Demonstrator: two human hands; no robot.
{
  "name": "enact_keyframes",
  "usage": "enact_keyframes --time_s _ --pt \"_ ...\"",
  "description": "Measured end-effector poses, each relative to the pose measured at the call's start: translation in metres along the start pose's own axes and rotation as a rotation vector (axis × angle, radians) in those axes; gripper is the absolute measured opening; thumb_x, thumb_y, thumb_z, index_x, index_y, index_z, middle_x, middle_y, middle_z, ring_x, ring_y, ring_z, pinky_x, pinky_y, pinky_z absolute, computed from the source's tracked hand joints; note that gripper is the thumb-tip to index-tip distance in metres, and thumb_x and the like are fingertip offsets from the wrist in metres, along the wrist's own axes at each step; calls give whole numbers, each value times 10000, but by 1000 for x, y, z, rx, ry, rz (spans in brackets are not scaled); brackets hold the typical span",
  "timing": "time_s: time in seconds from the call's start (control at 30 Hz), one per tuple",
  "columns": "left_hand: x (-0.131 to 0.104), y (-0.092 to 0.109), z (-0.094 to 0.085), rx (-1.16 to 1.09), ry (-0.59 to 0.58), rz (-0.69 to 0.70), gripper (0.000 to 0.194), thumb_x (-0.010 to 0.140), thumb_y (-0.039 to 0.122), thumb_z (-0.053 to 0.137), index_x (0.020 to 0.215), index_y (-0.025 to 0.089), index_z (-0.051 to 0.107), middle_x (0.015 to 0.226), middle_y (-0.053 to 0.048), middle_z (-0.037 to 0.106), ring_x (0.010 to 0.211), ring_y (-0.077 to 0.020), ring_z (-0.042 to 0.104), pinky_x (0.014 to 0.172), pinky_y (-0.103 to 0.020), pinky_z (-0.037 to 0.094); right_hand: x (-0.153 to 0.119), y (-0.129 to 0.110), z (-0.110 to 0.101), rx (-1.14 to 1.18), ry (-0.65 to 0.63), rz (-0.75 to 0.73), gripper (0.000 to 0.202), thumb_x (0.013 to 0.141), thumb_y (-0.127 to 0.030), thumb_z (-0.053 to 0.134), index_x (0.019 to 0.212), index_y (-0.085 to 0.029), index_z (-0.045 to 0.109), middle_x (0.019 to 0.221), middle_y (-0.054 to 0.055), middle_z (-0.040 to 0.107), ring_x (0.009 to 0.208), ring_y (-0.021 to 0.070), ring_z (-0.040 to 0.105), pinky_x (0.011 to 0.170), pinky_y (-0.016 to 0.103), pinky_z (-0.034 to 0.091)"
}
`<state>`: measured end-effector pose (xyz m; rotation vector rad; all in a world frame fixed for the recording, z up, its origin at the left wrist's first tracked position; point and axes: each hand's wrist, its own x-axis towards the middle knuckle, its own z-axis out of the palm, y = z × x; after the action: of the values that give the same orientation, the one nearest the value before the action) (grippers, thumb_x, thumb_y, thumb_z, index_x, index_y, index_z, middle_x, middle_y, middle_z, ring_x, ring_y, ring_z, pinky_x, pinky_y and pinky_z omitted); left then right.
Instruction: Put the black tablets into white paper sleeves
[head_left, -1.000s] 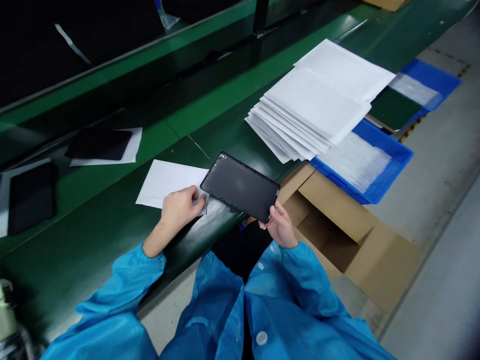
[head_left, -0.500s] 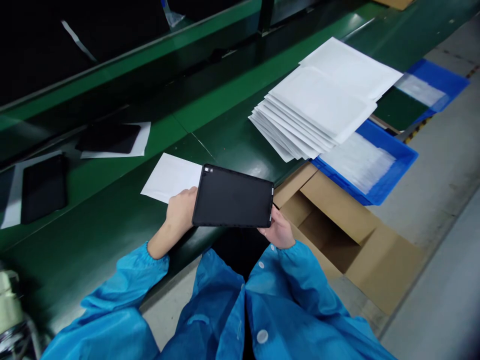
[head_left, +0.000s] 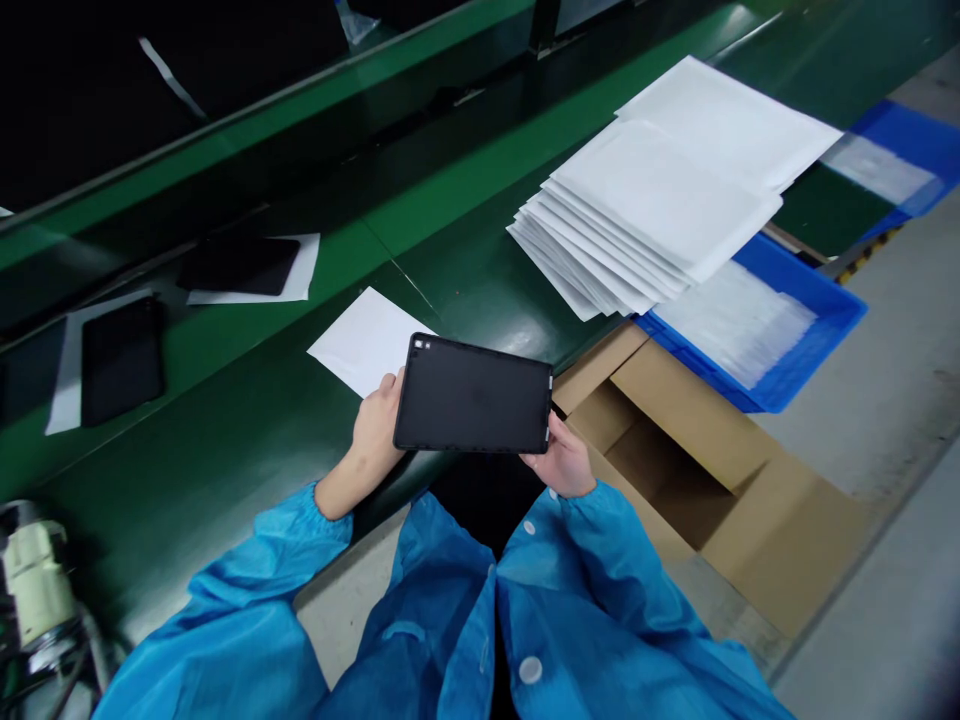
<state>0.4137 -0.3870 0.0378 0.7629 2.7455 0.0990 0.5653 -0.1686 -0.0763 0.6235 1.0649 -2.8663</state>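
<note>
A black tablet [head_left: 474,395], flat back up with two small pale squares in its upper left corner, is held over the bench's near edge. My right hand [head_left: 564,460] is closed on its lower right corner, fingers partly underneath. At the tablet's left edge, my left hand [head_left: 377,428] is curled over the near edge of a white envelope [head_left: 367,340]; its fingertips are hidden behind the tablet. The envelope lies on the green bench [head_left: 247,430], partly covered by the tablet and hand.
A fanned stack of white envelopes [head_left: 675,190] lies to the right, beside blue bins [head_left: 817,350] holding clear plastic sleeves. Below stands an open cardboard box [head_left: 780,540]. More black tablets [head_left: 124,360] rest on white envelopes at left. A cream-coloured device [head_left: 37,580] sits lower left.
The view has shifted slightly, moving the surroundings right. The white envelope has turned and slid a little under my left hand. My right hand still holds the tablet.
</note>
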Motion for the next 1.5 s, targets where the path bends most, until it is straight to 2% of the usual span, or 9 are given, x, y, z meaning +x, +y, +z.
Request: enact_keyframes --time_s 0.17,0.37,0.53,0.67,0.8,0.9,1.2,1.33,1.5 --pt "7 -6 9 131 29 103 233 964 54 499 998 150 708 1059 -149 694 944 -275 667 732 -331 545 0 -1 -1 -20 82 -73 196 935 -414 708 1078 -281 688 627 -65 623 424 141 522 427 288 473" --pt "7 -8 10 237 61 124 213 992 81 499 1054 155 689 1069 -147 716 973 -279 658 695 -327 500 -3 -1 -3 -12 112 -78 177 929 -415 710 1030 -271 692 588 -57 620 436 146 542 436 283 468" --pt "8 -8 6 202 72 73 206 1024 139 484 986 174 683 990 -131 724 959 -273 673 651 -311 466 -4 -2 -3 20 118 -23 193 935 -401 700 1097 -296 692 612 -61 630 445 151 559 435 286 500" --pt "9 -16 2 142 83 71 207 1005 140 482 979 174 684 963 -127 727 954 -275 680 675 -308 495 -4 -4 -1 14 106 -20 246 927 -403 707 1153 -307 688 621 -65 629 464 160 583 451 291 528" --pt "9 -25 0 86 70 158 232 957 93 494 1036 172 698 993 -123 741 982 -280 691 794 -333 543 -4 -3 2 -13 86 -110 203 912 -426 727 1046 -275 706 589 -60 627 446 151 558 449 281 507" --pt "10 -27 1 97 52 171 255 934 54 488 1009 169 703 983 -134 735 986 -291 695 827 -352 553 -4 0 4 -46 115 -194 208 901 -447 735 944 -248 691 597 -47 634 447 138 541 435 271 491" --pt "10 -26 6 102 69 156 399 873 -43 416 1063 168 695 1075 -137 714 1012 -283 691 823 -354 547 -12 2 4 -116 179 -304 252 908 -465 738 1006 -237 693 625 -46 625 479 132 559 398 244 465" --pt "10 -25 9 88 95 144 311 915 34 451 1052 172 694 1035 -127 717 973 -281 692 748 -343 524 -13 0 3 -121 235 -354 263 902 -474 729 1009 -235 698 633 -41 635 465 133 543 405 258 475" --pt "8 -20 10 120 122 142 179 967 193 528 1023 178 697 1005 -123 734 945 -274 700 716 -324 500 -12 0 0 -135 330 -451 226 904 -471 720 905 -248 683 608 -39 607 475 141 523 419 267 452"
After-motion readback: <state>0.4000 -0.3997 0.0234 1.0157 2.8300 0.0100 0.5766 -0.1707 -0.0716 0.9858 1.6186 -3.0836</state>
